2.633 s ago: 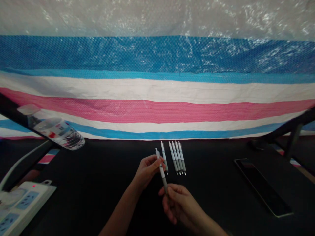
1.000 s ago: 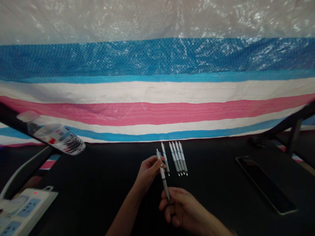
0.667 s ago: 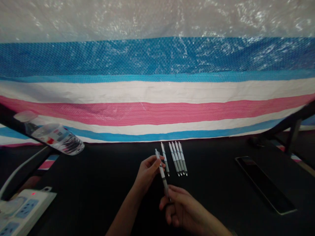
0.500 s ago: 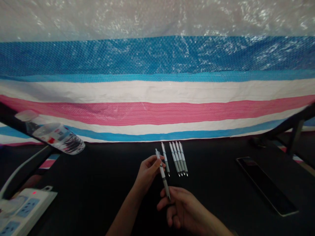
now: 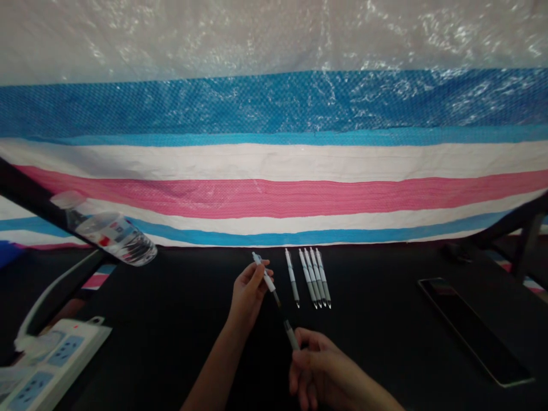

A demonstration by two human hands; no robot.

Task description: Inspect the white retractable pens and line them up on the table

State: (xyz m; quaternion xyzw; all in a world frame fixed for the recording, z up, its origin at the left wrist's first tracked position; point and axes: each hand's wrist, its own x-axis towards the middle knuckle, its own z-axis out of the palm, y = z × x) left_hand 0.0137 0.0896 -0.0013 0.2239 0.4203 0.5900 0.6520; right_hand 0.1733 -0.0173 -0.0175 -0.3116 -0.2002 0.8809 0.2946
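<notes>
Between thumb and fingers, my left hand (image 5: 250, 291) holds the white upper barrel of a pen (image 5: 269, 282), with a dark refill (image 5: 277, 299) sticking out of its lower end. My right hand (image 5: 319, 362) pinches the grey lower barrel (image 5: 290, 334), which is apart from the white part and in line with it. To the right of my left hand, one white and grey pen (image 5: 293, 278) lies on the black table. Several similar pens (image 5: 315, 278) lie side by side just right of it, tips toward me.
A black phone (image 5: 475, 331) lies at the right. On the left are a white power strip (image 5: 64, 357) with a cable and a tilted clear bottle (image 5: 117, 237). A striped plastic sheet (image 5: 274, 200) hangs behind the table (image 5: 162, 319).
The held pen has come apart into two pieces, showing the refill. My left hand has moved slightly left, and my right fingers have closed round the grey barrel. The view has shifted a little.
</notes>
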